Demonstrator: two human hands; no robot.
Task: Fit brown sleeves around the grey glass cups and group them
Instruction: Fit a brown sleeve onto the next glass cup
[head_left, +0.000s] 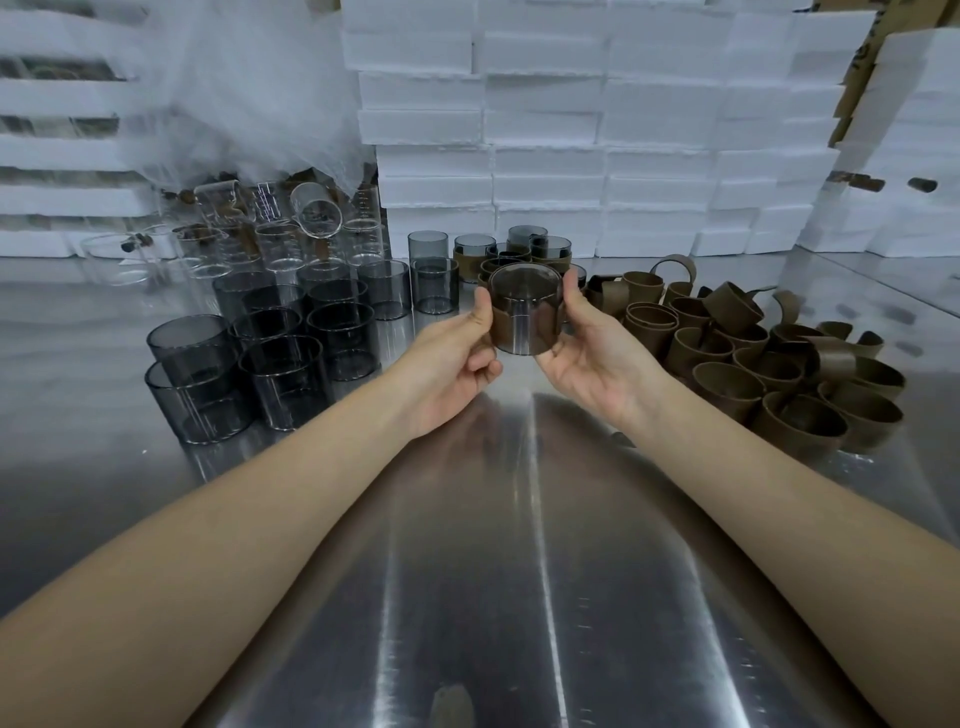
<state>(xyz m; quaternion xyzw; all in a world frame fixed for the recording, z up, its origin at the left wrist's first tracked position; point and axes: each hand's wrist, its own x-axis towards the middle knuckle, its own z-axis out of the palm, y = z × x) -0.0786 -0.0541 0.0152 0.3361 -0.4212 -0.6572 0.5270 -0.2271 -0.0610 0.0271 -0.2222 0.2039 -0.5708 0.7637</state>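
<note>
Both hands, left (457, 343) and right (587, 348), pinch one cup (525, 301) above the tabletop (493, 571), sleeve (524, 325) around its middle, likely squaring it, bare cups (270, 353) at nine o'clock, loose sleeves (769, 358) at three, finished group (514, 254) at twelve.
</note>
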